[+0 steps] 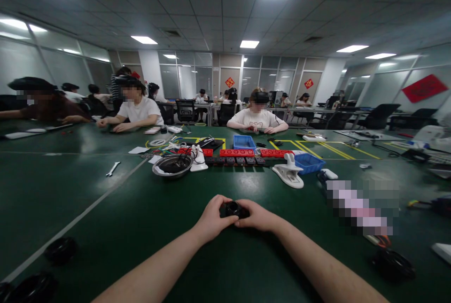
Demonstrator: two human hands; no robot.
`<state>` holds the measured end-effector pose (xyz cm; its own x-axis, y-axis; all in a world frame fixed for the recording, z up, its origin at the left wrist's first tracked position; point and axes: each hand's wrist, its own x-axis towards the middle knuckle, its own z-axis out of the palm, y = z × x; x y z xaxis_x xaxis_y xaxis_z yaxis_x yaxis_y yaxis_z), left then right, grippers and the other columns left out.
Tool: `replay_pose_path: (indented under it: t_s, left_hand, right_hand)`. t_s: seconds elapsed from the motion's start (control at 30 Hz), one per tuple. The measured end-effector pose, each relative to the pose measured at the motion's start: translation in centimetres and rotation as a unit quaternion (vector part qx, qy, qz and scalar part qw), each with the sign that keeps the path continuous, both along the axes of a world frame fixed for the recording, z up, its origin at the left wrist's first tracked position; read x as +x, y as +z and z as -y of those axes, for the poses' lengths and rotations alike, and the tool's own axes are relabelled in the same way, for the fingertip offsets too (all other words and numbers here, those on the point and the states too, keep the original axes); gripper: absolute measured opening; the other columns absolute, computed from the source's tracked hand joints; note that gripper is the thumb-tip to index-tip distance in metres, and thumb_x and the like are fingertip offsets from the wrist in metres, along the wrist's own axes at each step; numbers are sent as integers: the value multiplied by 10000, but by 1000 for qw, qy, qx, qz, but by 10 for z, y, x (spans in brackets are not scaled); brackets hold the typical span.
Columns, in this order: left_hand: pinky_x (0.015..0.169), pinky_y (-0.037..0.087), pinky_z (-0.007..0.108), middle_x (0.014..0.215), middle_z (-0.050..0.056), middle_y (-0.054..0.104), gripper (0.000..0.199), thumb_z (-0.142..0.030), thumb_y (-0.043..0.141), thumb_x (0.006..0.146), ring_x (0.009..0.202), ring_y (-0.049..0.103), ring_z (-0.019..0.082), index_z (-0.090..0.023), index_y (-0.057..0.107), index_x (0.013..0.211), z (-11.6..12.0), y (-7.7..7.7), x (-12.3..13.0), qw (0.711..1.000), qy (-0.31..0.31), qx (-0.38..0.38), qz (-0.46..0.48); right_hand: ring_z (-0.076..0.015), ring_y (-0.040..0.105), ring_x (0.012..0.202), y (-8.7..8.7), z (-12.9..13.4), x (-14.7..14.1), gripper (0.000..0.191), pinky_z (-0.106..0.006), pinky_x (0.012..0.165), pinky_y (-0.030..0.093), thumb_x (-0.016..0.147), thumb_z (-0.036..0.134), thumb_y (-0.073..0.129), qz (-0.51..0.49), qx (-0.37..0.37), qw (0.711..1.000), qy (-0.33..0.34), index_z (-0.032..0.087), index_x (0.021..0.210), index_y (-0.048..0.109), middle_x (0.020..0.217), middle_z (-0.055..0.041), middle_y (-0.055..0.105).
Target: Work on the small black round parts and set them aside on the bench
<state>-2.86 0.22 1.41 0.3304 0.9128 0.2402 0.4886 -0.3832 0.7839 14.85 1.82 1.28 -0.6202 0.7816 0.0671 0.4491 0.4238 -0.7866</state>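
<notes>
My left hand and my right hand meet over the green table in front of me. Between them they hold a small black part with a round opening facing up. Fingers wrap its left and right sides, and the thumbs lie along its near edge. Much of the part is hidden by the fingers, so its exact kind does not show. Beyond the hands stand a white clip-like stand and a metal bowl with dark items in it.
Red and black power strips lie across the table, beside a blue bin and another blue bin. A wrench lies left. Black round parts sit lower left, one black ring lower right. Several people sit around.
</notes>
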Motion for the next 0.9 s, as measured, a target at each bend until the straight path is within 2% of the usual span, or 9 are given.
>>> replay_pose_path:
  t_s: [0.1,0.3,0.47,0.77,0.9]
  left_hand:
    - [647,397,250,917,26,502,342,-290,634,608,792,482,174,-187,532,918,-1,2,-3,999,-34,-21,7]
    - [646,398,233,904,19,492,374,-262,630,623,753,479,146,-208,537,982,-3,1,-5,996,-89,-18,10]
    - [661,400,248,887,14,478,479,-277,634,620,749,474,147,-236,500,1077,-5,0,-6,996,-91,-18,-4]
    - [619,388,230,871,7,484,407,-287,635,614,709,475,135,-224,542,1005,-4,1,-6,995,-96,-30,11]
    - [622,387,233,861,10,489,396,-285,655,591,724,476,144,-209,552,966,-4,0,-3,996,-81,-20,10]
  right_hand:
    - [-156,519,808,7,-2,4,374,-267,713,405,649,197,598,-28,-76,996,36,166,1013,516,901,-7,567]
    - [-151,515,796,12,-3,7,343,-265,719,401,633,168,605,-4,-101,994,51,162,969,537,873,5,569]
    - [-162,505,837,14,-4,10,282,-284,771,379,648,184,597,31,-69,996,53,161,926,558,896,1,559]
    - [-154,489,801,16,-1,6,261,-267,730,378,625,180,617,44,-31,997,48,156,881,568,843,8,536]
    - [-153,496,795,8,-3,5,306,-256,719,376,601,219,649,20,-12,999,46,162,890,565,842,13,543]
